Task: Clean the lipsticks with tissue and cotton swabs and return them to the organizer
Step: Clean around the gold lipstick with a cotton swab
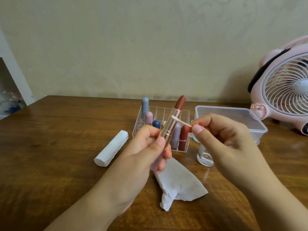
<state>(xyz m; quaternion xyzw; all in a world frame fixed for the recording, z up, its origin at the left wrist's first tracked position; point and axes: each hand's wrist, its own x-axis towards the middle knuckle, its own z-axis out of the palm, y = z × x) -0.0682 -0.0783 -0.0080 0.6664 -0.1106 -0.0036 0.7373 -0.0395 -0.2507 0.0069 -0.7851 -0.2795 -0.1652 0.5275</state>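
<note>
**Swab meets open lipstick**

Left hand (146, 147) grips an uncapped lipstick (173, 124), tilted, above the tissue (181, 182). Right hand (221, 137) pinches a swab (181, 121), its tip touching the gold tube. Behind stands the organizer (166, 114) on the table (58, 147).

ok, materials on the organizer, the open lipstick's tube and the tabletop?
Organizer: clear rigid plastic, likely acrylic; the lipsticks show through its glossy walls. Lipstick tube: shiny rose-gold, metal or metallised plastic, can't tell which; bright highlights. Tabletop: brown wood or wood-look laminate, visible grain, semi-gloss.
</note>
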